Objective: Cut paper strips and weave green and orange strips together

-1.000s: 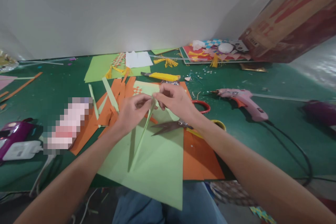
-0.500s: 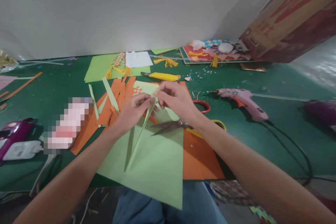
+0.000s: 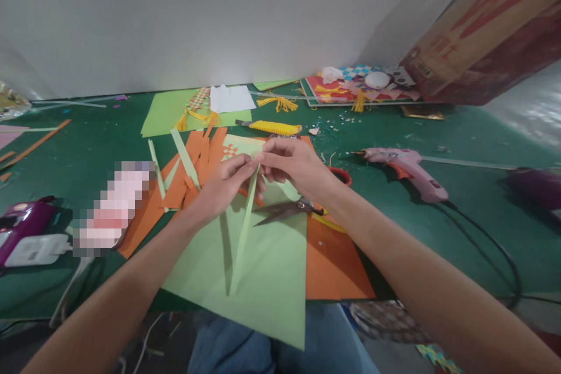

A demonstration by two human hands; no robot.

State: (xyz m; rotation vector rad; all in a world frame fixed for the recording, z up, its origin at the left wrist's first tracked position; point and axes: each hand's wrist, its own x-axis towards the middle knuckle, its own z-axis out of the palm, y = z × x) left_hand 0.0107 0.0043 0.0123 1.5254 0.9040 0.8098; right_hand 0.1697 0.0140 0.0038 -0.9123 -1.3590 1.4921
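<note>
Fingers (image 3: 243,168) of both the left hand (image 3: 221,187) and right hand (image 3: 293,169) pinch the top end of a long, narrow pale green paper strip (image 3: 242,234); it slants toward 6 o'clock onto a green sheet (image 3: 267,280) on the table (image 3: 438,234). Scissors (image 3: 280,210) lie at 4 o'clock. Red print on the cardboard box (image 3: 482,35), 1 o'clock, is unreadable.

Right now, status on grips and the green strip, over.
Left grip and right grip both pinch strip at its top end. Lower end rests on green sheet. Scissors lie by right wrist.
</note>
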